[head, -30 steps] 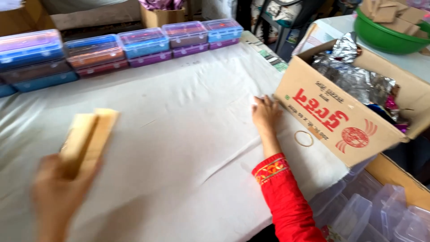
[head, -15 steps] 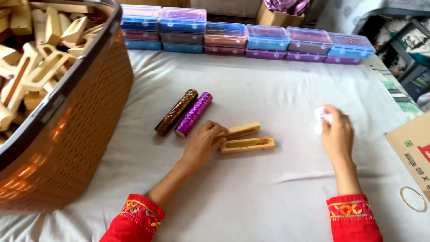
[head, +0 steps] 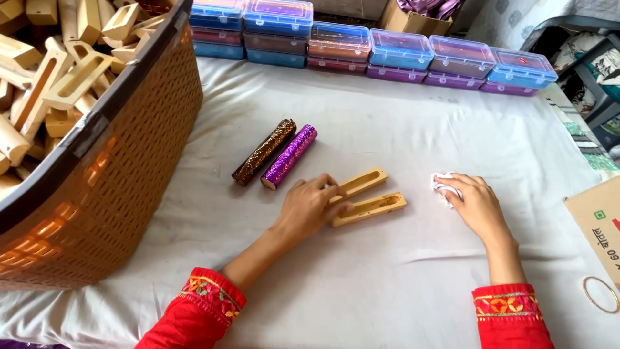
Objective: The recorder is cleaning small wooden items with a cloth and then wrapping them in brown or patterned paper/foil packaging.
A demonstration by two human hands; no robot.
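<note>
My left hand (head: 311,207) lies flat on the white cloth, fingertips touching two slotted wooden halves (head: 369,198) that lie side by side, hollow side up. Just left of it rest a purple glitter tube (head: 289,156) and a brown-gold patterned tube (head: 264,151), parallel and close together. My right hand (head: 476,205) rests farther right, its fingers closed over a small crumpled white piece with pink marks (head: 443,185). Both sleeves are red with embroidered cuffs.
A large brown woven basket (head: 123,174) full of wooden pieces fills the left side. A row of stacked coloured plastic boxes (head: 371,48) lines the far edge. A cardboard box corner (head: 597,223) and a thin ring (head: 602,294) sit at the right.
One second ago the view faced right, my left hand holding the wooden pieces up. Since half a second ago they lie on the cloth and my hands have barely shifted.
</note>
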